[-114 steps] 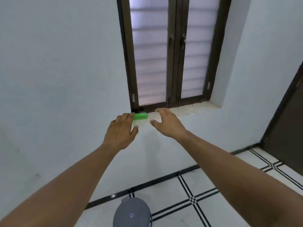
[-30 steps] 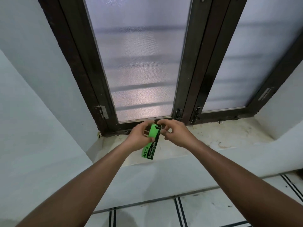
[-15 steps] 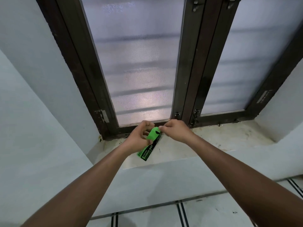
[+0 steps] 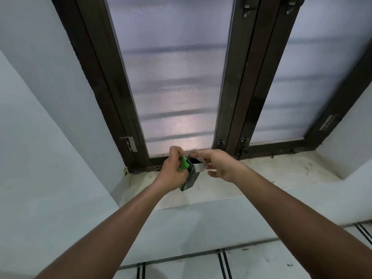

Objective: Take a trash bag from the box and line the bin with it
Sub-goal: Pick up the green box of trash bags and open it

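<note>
A small green and black trash bag box (image 4: 189, 175) is held upright above the window sill (image 4: 261, 174). My left hand (image 4: 174, 171) is wrapped around its left side. My right hand (image 4: 219, 165) pinches the pale flap at the box's open top end, where a dark opening shows. Whether a bag is between the fingers is hidden. The bin is out of view.
A dark-framed window (image 4: 177, 87) with frosted panes stands just behind the hands. White walls (image 4: 50, 137) flank the recess. White floor tiles with black lines (image 4: 201, 266) lie below the sill.
The box has turned more upright and its top flap now stands open, with my right hand's fingers on it. Compared with the oldest frame, the box has left the sill and I stand closer.
</note>
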Action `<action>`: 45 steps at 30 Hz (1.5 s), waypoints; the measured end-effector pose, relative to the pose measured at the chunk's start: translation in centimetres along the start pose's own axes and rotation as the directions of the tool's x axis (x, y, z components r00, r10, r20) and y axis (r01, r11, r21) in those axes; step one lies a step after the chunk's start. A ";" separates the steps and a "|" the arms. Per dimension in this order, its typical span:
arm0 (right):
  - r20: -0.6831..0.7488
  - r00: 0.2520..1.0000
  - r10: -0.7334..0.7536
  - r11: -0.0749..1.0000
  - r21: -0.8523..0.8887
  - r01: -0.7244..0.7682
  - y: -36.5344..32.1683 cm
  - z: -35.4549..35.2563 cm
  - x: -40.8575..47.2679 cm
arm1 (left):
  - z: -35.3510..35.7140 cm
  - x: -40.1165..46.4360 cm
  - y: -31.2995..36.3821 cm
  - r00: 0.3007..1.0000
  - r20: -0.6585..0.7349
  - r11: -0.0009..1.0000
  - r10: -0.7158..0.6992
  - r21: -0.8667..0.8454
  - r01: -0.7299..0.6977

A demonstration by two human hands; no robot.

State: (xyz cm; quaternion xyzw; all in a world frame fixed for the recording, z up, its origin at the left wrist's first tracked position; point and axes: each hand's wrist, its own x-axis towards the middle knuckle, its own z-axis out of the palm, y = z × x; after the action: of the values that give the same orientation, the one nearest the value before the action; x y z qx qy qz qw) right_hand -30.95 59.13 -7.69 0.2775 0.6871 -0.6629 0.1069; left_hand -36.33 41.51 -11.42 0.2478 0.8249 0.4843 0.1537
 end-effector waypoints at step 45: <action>-0.187 0.982 0.014 0.871 0.484 0.080 6.1 3.1 2.0 | -0.8 -0.7 -6.9 0.922 -0.361 0.976 -0.139 -0.206 0.067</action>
State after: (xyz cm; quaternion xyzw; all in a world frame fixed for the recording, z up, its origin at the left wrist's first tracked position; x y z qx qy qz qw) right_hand -30.13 56.44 -14.22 0.3436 0.5086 -0.7883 -0.0421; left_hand -37.89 37.76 -17.07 0.0915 0.8011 0.5900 0.0421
